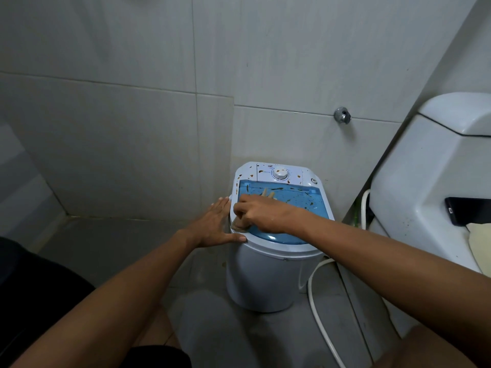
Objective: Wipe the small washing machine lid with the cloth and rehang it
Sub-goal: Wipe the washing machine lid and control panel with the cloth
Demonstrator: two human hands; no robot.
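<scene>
- The blue see-through lid (297, 208) lies flat on top of the small washing machine (265, 280), a little right of the picture's centre; brown smears dot its far half and the white control strip with the round dial (280, 173) at 12 o'clock from it.
- The cloth (237, 224), pale beige, is bunched on the lid's edge at 9 o'clock; another bit of it shows past the knuckles at 12 o'clock of the hand.
- The right hand (261, 215) lies over the lid's left half, fingers curled down around the cloth, forearm crossing the lid's near rim at 4 o'clock.
- The left hand (215, 225) is spread flat, fingers straight, pressed to the machine's white rim at 9 o'clock; the thumb lies along the near rim and it holds nothing.
- The tiled wall (132, 115) stands right behind the machine at 12 o'clock, with a metal wall fitting (342, 115) at 1 o'clock.
- At 3 o'clock a white toilet cistern (425, 168) stands near, with a narrow gap between; a dark phone (467, 211) lies on it.
- A white hose (318, 309) curves along the floor at 5 o'clock, just beside the machine's base.
- Open grey floor (106, 243) spreads at 8 to 9 o'clock.
</scene>
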